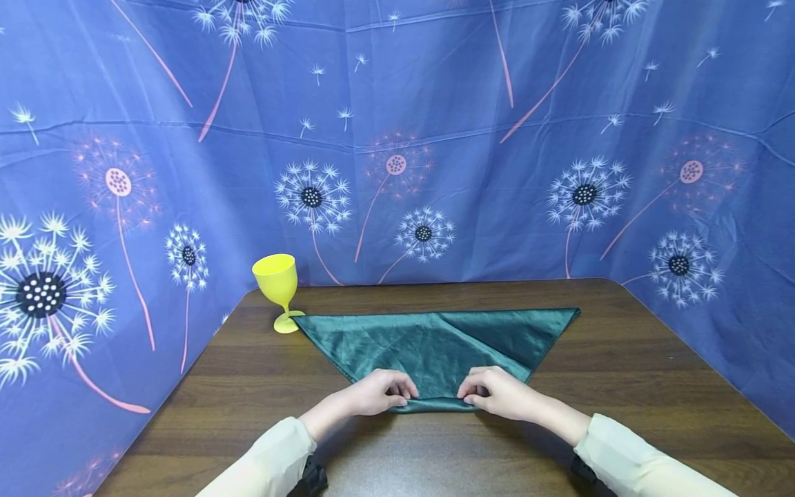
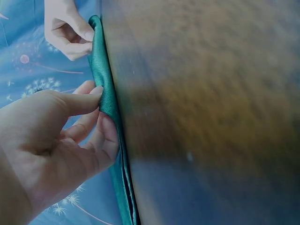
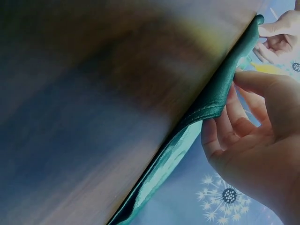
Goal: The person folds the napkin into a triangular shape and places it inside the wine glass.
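Sleeves (image 1: 270, 455) angled inward | left hand (image 1: 380, 392), right hand (image 1: 499, 392) — both pinching green cloth (image 1: 422, 348)

Passage is afforded over the brown wood-grain table (image 1: 658, 386) at right of the frame; at lower centre it is blocked by the bare left hand (image 1: 377, 393) and right hand (image 1: 500, 393), at centre left by the yellow stemmed goblet (image 1: 277, 281).

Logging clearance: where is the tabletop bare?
Bare table lies right of the green cloth and between the forearms. Crowded: the cloth's left corner beside the yellow goblet, and its near edge, held by left hand and right hand.
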{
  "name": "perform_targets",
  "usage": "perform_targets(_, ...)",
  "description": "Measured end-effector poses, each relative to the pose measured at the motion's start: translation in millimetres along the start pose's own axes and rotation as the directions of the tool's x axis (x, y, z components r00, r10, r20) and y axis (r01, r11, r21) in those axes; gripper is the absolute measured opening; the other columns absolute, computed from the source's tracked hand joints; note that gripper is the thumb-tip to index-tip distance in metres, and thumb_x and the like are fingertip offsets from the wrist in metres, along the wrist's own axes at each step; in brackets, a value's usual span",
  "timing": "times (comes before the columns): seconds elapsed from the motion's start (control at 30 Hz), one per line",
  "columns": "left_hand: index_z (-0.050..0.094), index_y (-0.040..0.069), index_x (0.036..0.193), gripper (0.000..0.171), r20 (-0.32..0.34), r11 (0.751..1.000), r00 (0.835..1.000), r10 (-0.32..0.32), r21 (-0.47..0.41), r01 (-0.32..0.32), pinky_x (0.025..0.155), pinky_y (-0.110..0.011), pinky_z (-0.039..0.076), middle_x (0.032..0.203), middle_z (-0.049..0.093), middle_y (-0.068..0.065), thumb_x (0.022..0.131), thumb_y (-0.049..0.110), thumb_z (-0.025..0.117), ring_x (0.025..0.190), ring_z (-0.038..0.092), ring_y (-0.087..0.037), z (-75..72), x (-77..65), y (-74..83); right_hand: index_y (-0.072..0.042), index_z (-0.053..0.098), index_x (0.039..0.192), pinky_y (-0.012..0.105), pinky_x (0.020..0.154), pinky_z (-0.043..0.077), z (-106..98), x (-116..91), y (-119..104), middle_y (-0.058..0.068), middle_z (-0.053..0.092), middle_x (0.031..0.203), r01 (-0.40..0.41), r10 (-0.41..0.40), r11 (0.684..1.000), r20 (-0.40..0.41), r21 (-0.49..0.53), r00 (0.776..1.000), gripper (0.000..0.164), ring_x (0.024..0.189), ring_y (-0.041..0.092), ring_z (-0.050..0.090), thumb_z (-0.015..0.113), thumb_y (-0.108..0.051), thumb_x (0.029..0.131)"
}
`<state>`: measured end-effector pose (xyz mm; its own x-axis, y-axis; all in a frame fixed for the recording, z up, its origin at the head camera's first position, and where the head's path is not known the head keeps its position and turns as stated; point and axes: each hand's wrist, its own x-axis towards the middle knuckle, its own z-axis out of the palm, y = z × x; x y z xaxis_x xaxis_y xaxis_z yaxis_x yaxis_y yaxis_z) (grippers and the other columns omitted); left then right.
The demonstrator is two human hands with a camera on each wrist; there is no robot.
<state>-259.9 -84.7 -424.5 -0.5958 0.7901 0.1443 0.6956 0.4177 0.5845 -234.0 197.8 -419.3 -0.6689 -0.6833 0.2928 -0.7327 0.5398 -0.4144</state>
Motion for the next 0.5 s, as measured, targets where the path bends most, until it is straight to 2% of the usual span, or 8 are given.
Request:
perform_targets(0.1,0.067,0.007,0.1,0.015,0.006,1.0,1.0,0.007,-0.004,-0.007,0.073,-0.016,0.049,0.089,0.066,-0.005,0.088,0.0,0.061,0.083,0.061,-0.005,-0.3,0.1,0.5,-0.014,0.07,0.087,0.019,0.058,0.047,-0.2,-0.1,0.0,-0.007,0.062,0.08,0.011,-0.011,1.0,-0.004,0.007,1.0,0.012,0.067,-0.004,0.047,0.066,-0.003,0.084)
perform_targets(0.3,0.07,0.008,0.099,0.015,0.007,0.999,1.0,0.007,0.048,-0.007,0.072,-0.014,0.048,0.091,0.064,-0.003,0.088,0.002,0.061,0.08,0.059,-0.003,-1.0,-1.3,2.3,-0.014,0.071,0.087,0.017,0.059,0.046,0.5,-1.3,-1.5,-0.009,0.06,0.081,-0.013,0.013,1.0,0.004,0.01,1.0,0.012,0.068,-0.003,0.049,0.065,-0.004,0.084)
perform_targets(0.43,0.071,0.009,0.097,0.012,0.002,0.995,1.0,0.007,0.104,-0.007,0.072,-0.014,0.047,0.091,0.063,0.0,0.087,0.009,0.065,0.078,0.056,-0.002,-0.8,-1.4,4.6,-0.015,0.071,0.088,0.019,0.065,0.047,2.0,-1.3,-2.3,-0.009,0.059,0.082,-0.037,0.037,0.999,0.015,0.022,0.999,0.006,0.074,0.001,0.053,0.07,-0.014,0.082)
perform_targets(0.5,0.071,0.009,0.096,0.012,0.004,0.994,1.0,0.001,0.11,-0.001,0.073,-0.014,0.046,0.09,0.063,0.0,0.085,0.013,0.069,0.079,0.055,-0.003,0.0,-1.2,5.4,-0.015,0.072,0.088,0.02,0.067,0.047,2.1,-1.2,-2.5,-0.009,0.059,0.083,-0.053,0.053,0.998,0.022,0.028,0.998,0.009,0.076,0.002,0.054,0.073,-0.02,0.08)
